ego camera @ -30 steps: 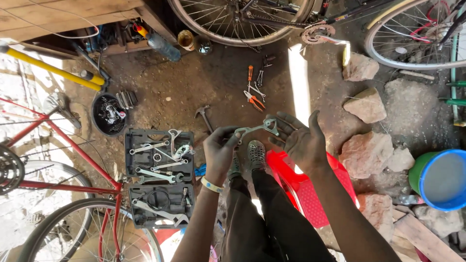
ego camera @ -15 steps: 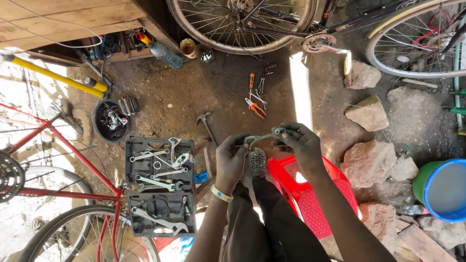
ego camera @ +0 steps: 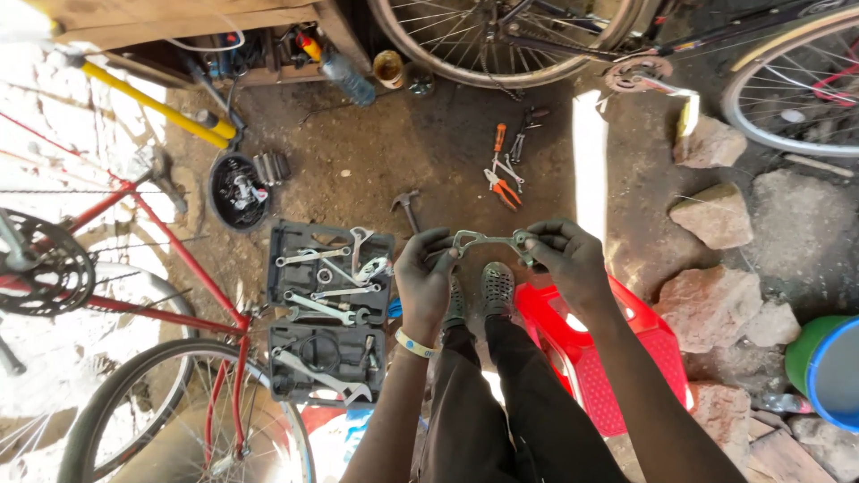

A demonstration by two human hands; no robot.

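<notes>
Since a second ago the grey metal bicycle brake caliper (ego camera: 490,241) has risen clear of the knees; the left hand (ego camera: 425,277) and right hand (ego camera: 565,261) each pinch one end (fingers closed on it), so it looks under inspection. Left of the caliper lies the open grey tool case (ego camera: 327,313); beyond it, orange-handled pliers (ego camera: 501,186) on the dirt floor (ego camera: 429,152).

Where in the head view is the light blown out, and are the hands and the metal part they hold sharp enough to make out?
In the head view, sun overexposes the left edge around the red bicycle, and a bright strip of light crosses the dirt floor. The left hand, right hand and the metal part sit in shade, fairly sharp; the straight lines bow near the edges.
</notes>
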